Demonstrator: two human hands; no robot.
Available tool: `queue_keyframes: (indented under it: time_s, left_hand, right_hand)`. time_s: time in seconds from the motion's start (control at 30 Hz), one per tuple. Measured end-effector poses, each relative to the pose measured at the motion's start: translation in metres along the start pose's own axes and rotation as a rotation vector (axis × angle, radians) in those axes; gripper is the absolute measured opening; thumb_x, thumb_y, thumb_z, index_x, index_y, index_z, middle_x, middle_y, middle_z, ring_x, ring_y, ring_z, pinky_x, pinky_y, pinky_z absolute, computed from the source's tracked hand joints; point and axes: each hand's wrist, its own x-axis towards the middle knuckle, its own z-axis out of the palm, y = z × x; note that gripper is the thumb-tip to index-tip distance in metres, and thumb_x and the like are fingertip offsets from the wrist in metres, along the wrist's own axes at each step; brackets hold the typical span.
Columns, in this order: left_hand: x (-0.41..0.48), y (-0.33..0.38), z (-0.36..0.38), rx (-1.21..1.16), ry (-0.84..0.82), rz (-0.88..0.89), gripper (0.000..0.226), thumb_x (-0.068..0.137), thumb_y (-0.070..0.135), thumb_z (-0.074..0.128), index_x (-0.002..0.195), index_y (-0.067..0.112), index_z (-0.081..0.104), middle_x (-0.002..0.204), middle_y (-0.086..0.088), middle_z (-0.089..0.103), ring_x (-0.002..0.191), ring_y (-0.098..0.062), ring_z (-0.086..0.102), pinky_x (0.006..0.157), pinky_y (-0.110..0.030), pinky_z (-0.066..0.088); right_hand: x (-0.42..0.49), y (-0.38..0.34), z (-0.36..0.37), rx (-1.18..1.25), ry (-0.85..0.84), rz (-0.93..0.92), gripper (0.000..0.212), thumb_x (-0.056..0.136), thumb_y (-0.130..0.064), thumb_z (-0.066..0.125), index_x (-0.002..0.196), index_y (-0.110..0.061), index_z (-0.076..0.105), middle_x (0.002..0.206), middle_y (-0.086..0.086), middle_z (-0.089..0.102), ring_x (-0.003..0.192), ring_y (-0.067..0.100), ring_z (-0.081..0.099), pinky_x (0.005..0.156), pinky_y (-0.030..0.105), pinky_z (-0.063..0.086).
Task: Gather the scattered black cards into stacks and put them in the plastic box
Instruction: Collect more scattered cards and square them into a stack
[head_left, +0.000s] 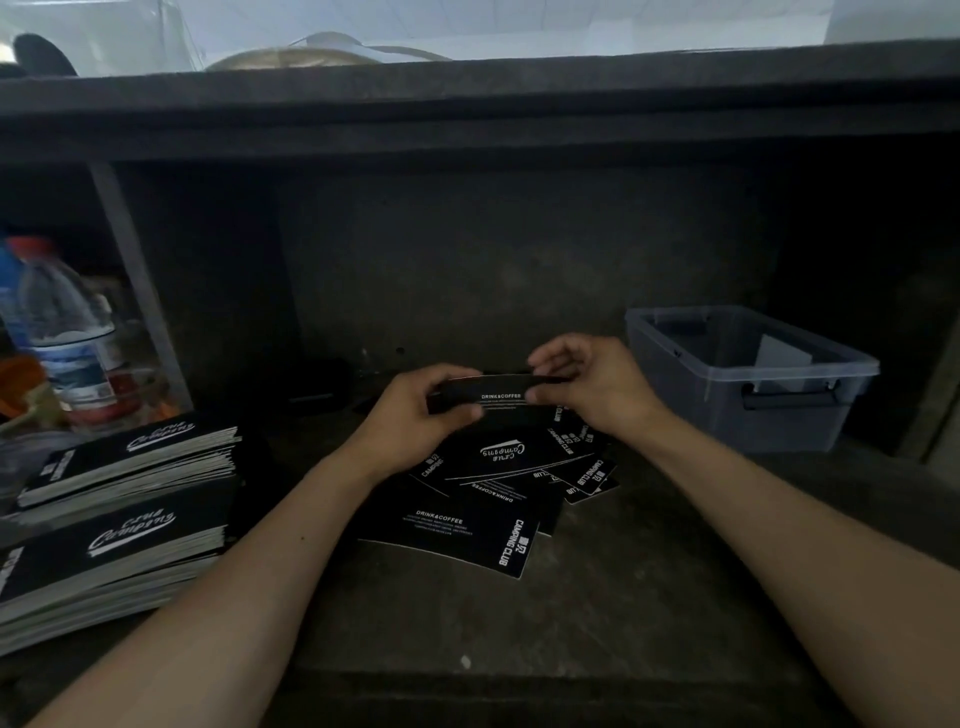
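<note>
Centrally, seen from the person's own head, two bare forearms reach forward over a dark, worn shelf surface (519, 623); the hands meet just above it, holding a thin bundle of black cards (498, 393) between them, nearly edge-on to the camera, with white lettering reading "DRINK&COFFEE" on its upper face; the left hand (415, 410) has its fingers curled round the bundle's left end, thumb on the near side; the right hand (587, 384) pinches the right end between thumb and bent fingers.

Directly beneath the hands lies a loose heap of scattered black cards (483, 499), overlapping at many angles, printed in white with "CAMPING CLUB"; the nearest and largest-looking one lies flat at the front of the heap.

To the right, well apart from the heap, stands the plastic box (789, 426); it is translucent grey, lidless, with a dark latch on its near end; something pale leans inside it, but its contents are too dim to tell.

At the far left, two tall stacks sit on the same surface; the farther stack (130, 457) and the nearer stack (114, 551) touch or nearly touch, each with a black top face and pale edges fanned unevenly; behind them, in a side compartment, stands a clear water bottle (67, 332) with a red cap, among blurred orange and red items.
</note>
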Motion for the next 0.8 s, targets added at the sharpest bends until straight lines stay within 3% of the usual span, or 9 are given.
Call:
queue_keyframes:
  time_s: [0.1,0.13,0.23,0.3,0.4,0.5,0.6,0.7,0.8]
  left_hand:
    - [0.005,-0.007,-0.002,0.046,0.097,-0.004,0.044,0.086,-0.010,0.067,0.105,0.030,0.065,0.100,0.016,0.067,0.090,0.008,0.063,0.086,-0.006,0.045]
    - [0.006,-0.010,-0.004,0.028,0.126,-0.039,0.045,0.085,-0.013,0.064,0.107,0.026,0.065,0.099,0.014,0.067,0.089,0.005,0.062,0.084,-0.005,0.045]
    - [0.006,-0.012,-0.006,-0.036,0.119,-0.112,0.050,0.082,-0.016,0.062,0.115,0.021,0.064,0.099,0.005,0.070,0.084,0.000,0.065,0.078,-0.010,0.052]
    - [0.005,-0.013,-0.006,-0.041,0.103,-0.110,0.049,0.079,-0.016,0.066,0.113,0.020,0.066,0.099,0.002,0.072,0.084,-0.003,0.067,0.079,-0.014,0.054]
    - [0.006,-0.013,-0.006,-0.063,0.118,-0.121,0.048,0.080,-0.016,0.064,0.108,0.022,0.069,0.100,0.002,0.073,0.086,-0.006,0.068,0.080,-0.017,0.055]
    - [0.006,-0.008,-0.004,-0.119,0.112,-0.138,0.051,0.079,-0.021,0.054,0.104,0.021,0.070,0.097,0.003,0.073,0.082,-0.001,0.068,0.072,-0.011,0.052]
    - [0.004,0.001,-0.001,-0.170,0.066,-0.136,0.048,0.082,-0.021,0.049,0.106,0.015,0.070,0.094,0.004,0.072,0.077,0.005,0.068,0.069,-0.009,0.050]
    - [0.003,0.007,-0.001,-0.276,0.052,-0.172,0.028,0.094,-0.001,0.052,0.104,0.013,0.074,0.097,0.001,0.075,0.085,-0.001,0.070,0.074,-0.012,0.051]
    - [0.001,0.003,-0.003,-0.235,0.023,-0.171,0.017,0.094,0.029,0.066,0.107,0.022,0.075,0.102,0.007,0.076,0.095,-0.003,0.070,0.083,-0.017,0.053]
  right_hand:
    - [0.002,-0.001,-0.007,-0.183,0.126,-0.037,0.038,0.058,-0.022,0.092,0.087,-0.023,0.066,0.087,-0.006,0.067,0.082,0.005,0.062,0.070,0.020,0.051]
    - [0.000,-0.001,-0.012,-0.250,0.033,-0.042,0.037,0.058,-0.026,0.091,0.087,-0.025,0.068,0.090,-0.008,0.068,0.086,0.005,0.063,0.073,0.020,0.051]
    - [-0.007,-0.001,-0.018,-0.352,-0.474,0.003,0.044,0.060,-0.040,0.089,0.100,-0.035,0.072,0.110,-0.016,0.067,0.106,0.000,0.059,0.091,0.018,0.046]
    - [-0.008,0.001,-0.015,-0.438,-0.575,-0.001,0.046,0.061,-0.044,0.087,0.104,-0.040,0.071,0.117,-0.019,0.064,0.113,-0.002,0.054,0.100,0.025,0.043]
    - [-0.005,-0.003,-0.016,-0.485,-0.569,-0.044,0.037,0.065,-0.042,0.086,0.100,-0.037,0.073,0.113,-0.017,0.067,0.108,-0.003,0.058,0.101,0.028,0.045]
    - [-0.007,-0.007,-0.018,-0.454,-0.590,-0.052,0.029,0.072,-0.042,0.081,0.099,-0.038,0.075,0.110,-0.014,0.070,0.104,-0.001,0.061,0.099,0.026,0.047]
    - [-0.008,-0.006,-0.019,-0.423,-0.548,-0.048,0.022,0.082,-0.034,0.074,0.104,-0.033,0.075,0.103,-0.015,0.072,0.097,-0.004,0.063,0.088,0.018,0.049]
    - [-0.003,-0.005,-0.018,-0.473,-0.379,-0.153,0.019,0.091,-0.026,0.064,0.107,-0.027,0.075,0.091,-0.019,0.071,0.078,-0.009,0.063,0.073,0.016,0.049]
    - [-0.002,-0.002,-0.015,-0.530,-0.214,-0.246,0.019,0.091,-0.031,0.065,0.108,-0.030,0.072,0.100,-0.016,0.070,0.087,0.001,0.063,0.079,0.024,0.051]
